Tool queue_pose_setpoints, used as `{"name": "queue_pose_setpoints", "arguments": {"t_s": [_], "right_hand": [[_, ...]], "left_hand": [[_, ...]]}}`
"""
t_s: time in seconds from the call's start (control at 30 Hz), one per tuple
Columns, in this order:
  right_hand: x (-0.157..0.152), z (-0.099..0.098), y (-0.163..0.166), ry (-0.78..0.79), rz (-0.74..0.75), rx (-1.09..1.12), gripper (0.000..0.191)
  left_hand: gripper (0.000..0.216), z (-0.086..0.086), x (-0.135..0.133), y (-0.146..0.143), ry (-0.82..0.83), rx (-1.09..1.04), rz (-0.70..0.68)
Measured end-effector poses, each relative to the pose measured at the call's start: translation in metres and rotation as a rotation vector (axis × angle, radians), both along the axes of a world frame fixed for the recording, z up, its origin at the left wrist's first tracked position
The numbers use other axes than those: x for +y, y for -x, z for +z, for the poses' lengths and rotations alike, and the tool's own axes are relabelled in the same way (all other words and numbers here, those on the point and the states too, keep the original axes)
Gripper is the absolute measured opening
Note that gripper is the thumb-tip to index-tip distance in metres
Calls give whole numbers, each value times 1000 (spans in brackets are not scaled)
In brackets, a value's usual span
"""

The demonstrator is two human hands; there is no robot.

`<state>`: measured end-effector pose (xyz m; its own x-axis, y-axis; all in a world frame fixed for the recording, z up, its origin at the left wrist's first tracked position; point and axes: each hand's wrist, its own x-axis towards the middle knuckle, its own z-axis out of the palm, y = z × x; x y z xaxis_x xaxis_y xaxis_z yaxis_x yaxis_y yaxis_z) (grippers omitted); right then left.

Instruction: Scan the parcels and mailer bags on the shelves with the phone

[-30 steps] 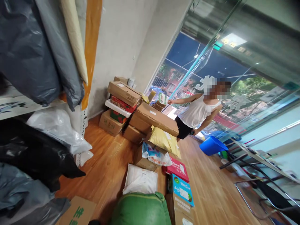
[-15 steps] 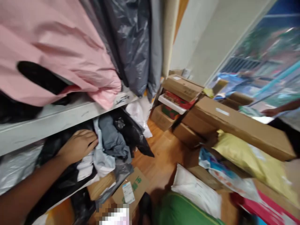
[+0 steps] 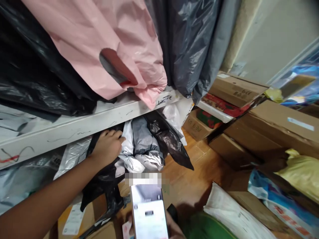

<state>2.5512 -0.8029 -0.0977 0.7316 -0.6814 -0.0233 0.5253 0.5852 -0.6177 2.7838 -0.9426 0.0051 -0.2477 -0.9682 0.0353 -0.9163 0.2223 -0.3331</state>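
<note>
My left hand point(image 3: 108, 146) reaches under a white shelf board point(image 3: 82, 121) and rests on a heap of soft parcels, its fingers curled against a black bag point(image 3: 104, 179) and a white and grey bag point(image 3: 141, 149). Whether it grips one of them I cannot make out. My right hand point(image 3: 174, 229) shows only in part at the bottom edge, closed round a phone point(image 3: 149, 212) held upright with its screen lit. A pink bag point(image 3: 112, 49) with a cut-out handle hangs over the shelf edge right above my left hand.
Black and grey plastic bags point(image 3: 189, 43) fill the upper shelf. Cardboard boxes point(image 3: 269, 129) are stacked on the wooden floor point(image 3: 196, 172) to the right, with a yellow bag point(image 3: 302, 174), a white parcel point(image 3: 231, 212) and a green bundle point(image 3: 206, 229) near my feet.
The view has swung left and down from the room to the shelf. My left hand came into view on the parcels, and the phone rose into the bottom of the picture.
</note>
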Motion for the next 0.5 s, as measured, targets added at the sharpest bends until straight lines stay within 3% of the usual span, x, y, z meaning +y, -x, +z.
{"name": "queue_pose_setpoints", "arguments": {"t_s": [0.07,0.1,0.2,0.33,0.4,0.5], "right_hand": [[-21,12,-14,-18,-86,-53,87],[-32,20,-23,-29,-161,-73,87],[-72,45,-61,-124,-443,-82,66],[-126,57,-103,-61,-617,64,54],[-146,55,-107,-63,-603,107,50],[-164,56,-90,-171,-456,141,49]], "left_hand": [[31,2,-11,10,1,42,134],[37,2,-19,17,20,76,228],[47,-2,-46,30,49,171,404],[26,-7,-66,18,-53,201,302],[31,-7,-65,7,-60,196,267],[37,-5,-57,-5,-25,182,235]]}}
